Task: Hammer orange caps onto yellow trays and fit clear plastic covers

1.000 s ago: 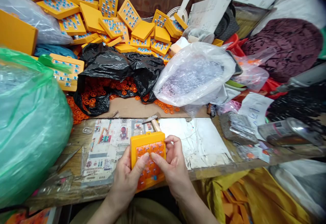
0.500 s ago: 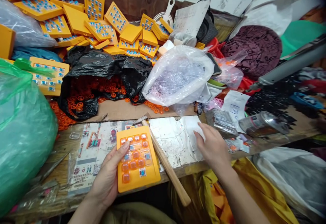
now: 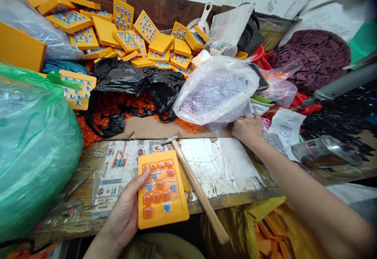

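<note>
My left hand (image 3: 126,212) holds a yellow plastic tray (image 3: 162,190) by its left edge, flat at the table's near edge. Several orange caps and a few blue-and-white pieces sit in the tray's cells. My right hand (image 3: 246,128) reaches far right and rests under the clear plastic bag (image 3: 218,90) of small transparent parts. Its fingers curl down beneath the bag and are hidden. A wooden-handled hammer (image 3: 197,186) lies diagonally beside the tray.
A black bag (image 3: 123,86) spills orange caps (image 3: 112,112) onto cardboard. A heap of yellow trays (image 3: 129,35) lies at the back. A big green bag (image 3: 32,149) fills the left. A metal can (image 3: 324,153) and clutter crowd the right.
Both hands first gripped the tray upright. The right hand let go and moved right and away to the clear bag. The left hand laid the tray flat.
</note>
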Available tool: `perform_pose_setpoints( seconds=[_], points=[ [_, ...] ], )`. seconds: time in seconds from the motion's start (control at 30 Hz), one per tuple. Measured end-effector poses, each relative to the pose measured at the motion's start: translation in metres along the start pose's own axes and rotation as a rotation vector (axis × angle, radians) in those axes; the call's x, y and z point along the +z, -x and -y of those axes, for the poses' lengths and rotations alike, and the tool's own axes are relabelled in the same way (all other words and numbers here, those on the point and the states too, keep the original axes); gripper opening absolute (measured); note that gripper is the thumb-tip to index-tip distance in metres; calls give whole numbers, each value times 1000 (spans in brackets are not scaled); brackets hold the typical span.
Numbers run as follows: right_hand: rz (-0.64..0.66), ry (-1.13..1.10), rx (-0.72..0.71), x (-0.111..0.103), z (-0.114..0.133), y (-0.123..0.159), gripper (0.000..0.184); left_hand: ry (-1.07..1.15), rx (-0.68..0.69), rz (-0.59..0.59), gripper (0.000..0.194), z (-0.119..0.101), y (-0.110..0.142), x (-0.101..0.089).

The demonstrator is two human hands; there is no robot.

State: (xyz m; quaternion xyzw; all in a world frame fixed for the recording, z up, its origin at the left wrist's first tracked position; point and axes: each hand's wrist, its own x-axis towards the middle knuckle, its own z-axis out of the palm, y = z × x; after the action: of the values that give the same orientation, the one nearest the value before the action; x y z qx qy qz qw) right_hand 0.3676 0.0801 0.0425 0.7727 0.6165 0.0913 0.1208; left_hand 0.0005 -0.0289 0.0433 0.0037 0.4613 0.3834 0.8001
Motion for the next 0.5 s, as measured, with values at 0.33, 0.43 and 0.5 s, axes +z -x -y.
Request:
perform_pose_setpoints(
  seconds=[0.33,0.43,0.5],
  points=[
    [-44,-861,-103,-73,45,116,30,-115,52,293,94,-3,-1,-5],
    [192,-1370,-239,-71,94,147,25,-133,98,346,98,-3,-1,2],
    [229,-1427,-332,-68,119,157,22,-146,125,358,99,-4,1,3]
  ],
)
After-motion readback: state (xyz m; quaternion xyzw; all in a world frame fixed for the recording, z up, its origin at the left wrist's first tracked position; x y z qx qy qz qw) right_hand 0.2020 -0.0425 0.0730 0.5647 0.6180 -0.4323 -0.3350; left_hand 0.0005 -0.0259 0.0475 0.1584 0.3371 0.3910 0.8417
